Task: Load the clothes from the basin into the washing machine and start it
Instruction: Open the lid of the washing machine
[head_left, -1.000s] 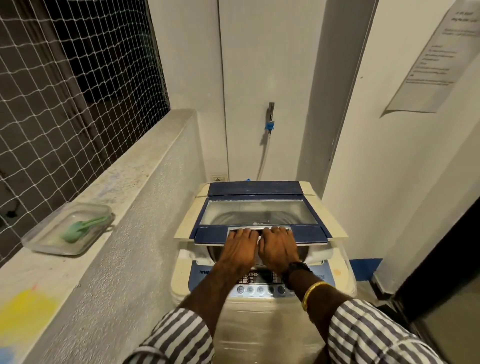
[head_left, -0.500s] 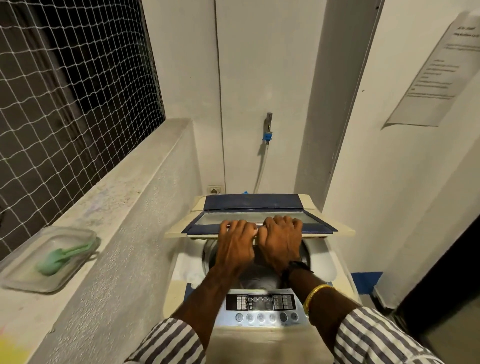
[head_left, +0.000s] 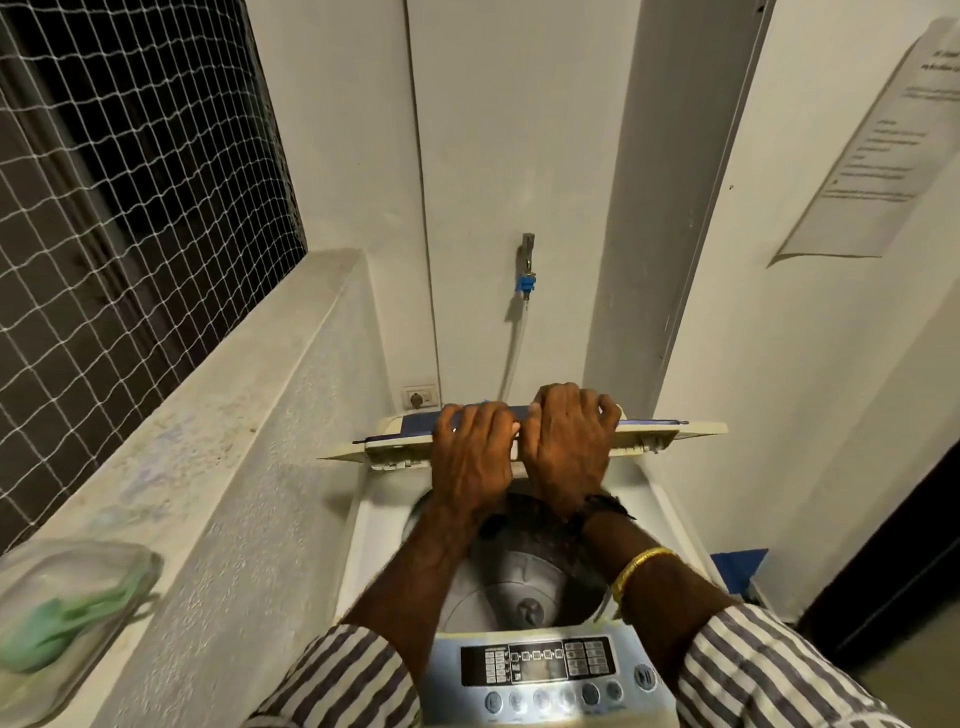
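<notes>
Once the lid (head_left: 649, 440) had folded up from nearly flat, left hand (head_left: 472, 457) and right hand (head_left: 566, 447) kept their grip curled over its edge; the drum (head_left: 524, 582) of the washing machine (head_left: 675, 501) stood open, clothes unseen.

Nothing legible: wall notice (head_left: 883, 140) print, control panel (head_left: 537, 662) labels blurred.

Left hand (head_left: 470, 457) and right hand (head_left: 566, 444) reach forward side by side, backs up and close together — fingers of both curled over the edge of the lid (head_left: 660, 435).
</notes>
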